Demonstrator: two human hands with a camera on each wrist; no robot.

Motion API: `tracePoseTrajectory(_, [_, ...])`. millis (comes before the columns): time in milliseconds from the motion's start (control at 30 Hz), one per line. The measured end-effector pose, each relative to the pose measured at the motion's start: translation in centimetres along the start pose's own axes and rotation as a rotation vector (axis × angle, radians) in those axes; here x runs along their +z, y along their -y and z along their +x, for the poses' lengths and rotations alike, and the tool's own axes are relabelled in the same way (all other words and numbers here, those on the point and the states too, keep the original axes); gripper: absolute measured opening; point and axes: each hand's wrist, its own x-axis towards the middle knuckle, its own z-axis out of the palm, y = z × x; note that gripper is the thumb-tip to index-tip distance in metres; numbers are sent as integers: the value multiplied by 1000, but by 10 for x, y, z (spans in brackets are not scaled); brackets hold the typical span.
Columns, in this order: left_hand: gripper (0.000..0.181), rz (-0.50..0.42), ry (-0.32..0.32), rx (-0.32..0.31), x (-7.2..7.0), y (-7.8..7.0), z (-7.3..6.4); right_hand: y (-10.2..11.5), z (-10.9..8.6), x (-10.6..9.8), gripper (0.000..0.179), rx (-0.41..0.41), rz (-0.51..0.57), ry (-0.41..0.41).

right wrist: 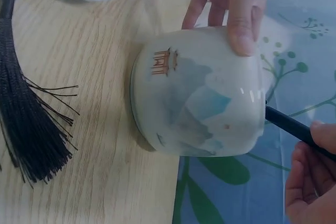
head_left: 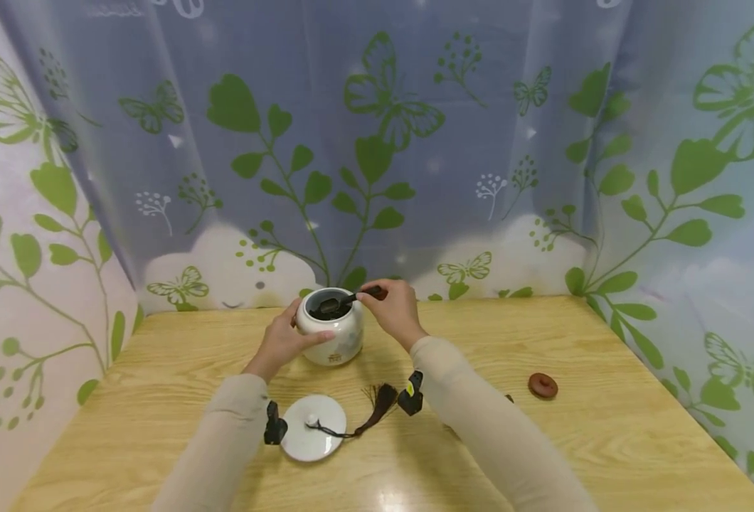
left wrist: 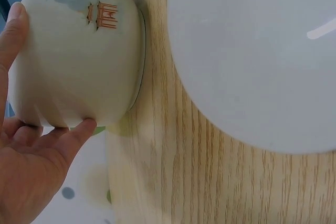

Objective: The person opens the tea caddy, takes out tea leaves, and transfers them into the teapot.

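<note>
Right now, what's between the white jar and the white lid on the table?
The head view shows only bare wooden tabletop between the jar and the lid, and the left wrist view agrees. The dark tassel lies off to the right.

Your beige cloth right sleeve (head_left: 498, 434) partly hides a dark, perhaps brown thing (head_left: 509, 398). The dark contents (head_left: 338, 313) of your round white ceramic jar (head_left: 332, 345) are too small to tell. From the right wrist, the jar hides the bowl of your slim black spoon (right wrist: 289, 124), and the edge cuts your right hand (right wrist: 313, 179); from the left wrist, edges crop the round white lid (left wrist: 252, 66) and your left hand (left wrist: 32, 169).
</note>
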Motion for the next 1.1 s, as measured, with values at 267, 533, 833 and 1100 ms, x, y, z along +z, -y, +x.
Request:
tracePoseTrajectory(267, [112, 0, 10, -13, 2, -1, 0, -2, 8, 10, 18, -41, -117, -2])
tracePoseTrajectory(533, [110, 10, 0, -7, 2, 0, 0, -6, 7, 19, 14, 50, 4, -17])
tracePoseTrajectory(833, [112, 9, 1, -23, 1, 1, 1, -11, 8, 23, 19, 387, 589, -25])
tracePoseTrajectory(1100, [112, 0, -4, -34, 2, 1, 1, -17, 6, 30, 21, 394, 586, -44])
